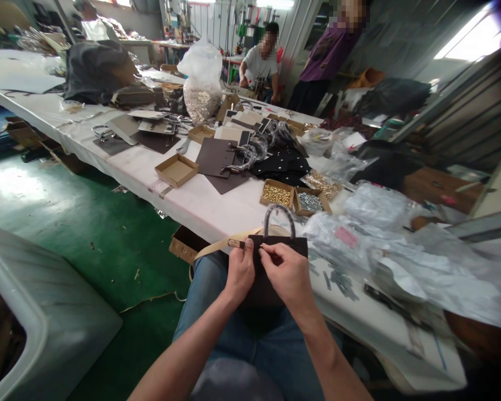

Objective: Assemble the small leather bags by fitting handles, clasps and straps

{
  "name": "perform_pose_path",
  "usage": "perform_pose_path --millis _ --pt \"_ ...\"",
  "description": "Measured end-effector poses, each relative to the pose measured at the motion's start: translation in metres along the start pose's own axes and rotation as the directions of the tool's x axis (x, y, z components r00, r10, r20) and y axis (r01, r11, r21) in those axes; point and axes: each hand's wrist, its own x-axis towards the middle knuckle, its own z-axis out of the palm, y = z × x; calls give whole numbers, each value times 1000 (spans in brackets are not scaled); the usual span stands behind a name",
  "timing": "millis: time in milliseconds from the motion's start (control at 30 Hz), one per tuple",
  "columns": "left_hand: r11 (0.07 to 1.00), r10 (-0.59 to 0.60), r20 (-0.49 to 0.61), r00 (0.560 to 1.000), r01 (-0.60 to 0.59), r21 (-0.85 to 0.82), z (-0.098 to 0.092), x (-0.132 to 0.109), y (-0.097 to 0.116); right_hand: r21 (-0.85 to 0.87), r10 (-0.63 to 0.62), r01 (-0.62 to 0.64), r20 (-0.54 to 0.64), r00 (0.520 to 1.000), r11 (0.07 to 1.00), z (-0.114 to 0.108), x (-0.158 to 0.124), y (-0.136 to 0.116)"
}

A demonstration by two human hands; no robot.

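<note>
Bin, pale grey plastic, stands at far left on a green floor. White-covered table extends across the view; a dark bag lies toward its left end. Farther right, a shallow cardboard box sits near the front edge, with brown sheets next to it. Left hand: grip clamped on the left edge of a dark panel, thumb on the front; a small tab juts out leftward beside the thumb. Dark panel: over the lap at the table's near edge — a film-wrapped handle rises from its top. Right hand: grip together, thumb and forefinger meeting at the panel's front — anything between them is too small to tell. Beyond the handle, gold fittings and silver fittings fill two adjoining boxes. Clear plastic bags cover the table at right.
</note>
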Motion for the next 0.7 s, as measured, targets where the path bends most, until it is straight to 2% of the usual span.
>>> perform_pose_path --millis 200,400,600,700 --pt "1000 25 -31 999 -24 12 1 -6 1 -3 28 -28 35 999 1000 0 2 -2" --pt "996 74 -5 997 -73 50 4 -9 6 -31 15 -13 88 996 999 0 8 -6" --pt "997 1 -32 999 1 75 3 -7 1 -248 57 -47 37 998 968 14 5 -10" --pt "993 -5 -49 999 11 121 0 -7 1 -276 100 -81 56 993 958 19 2 -16"
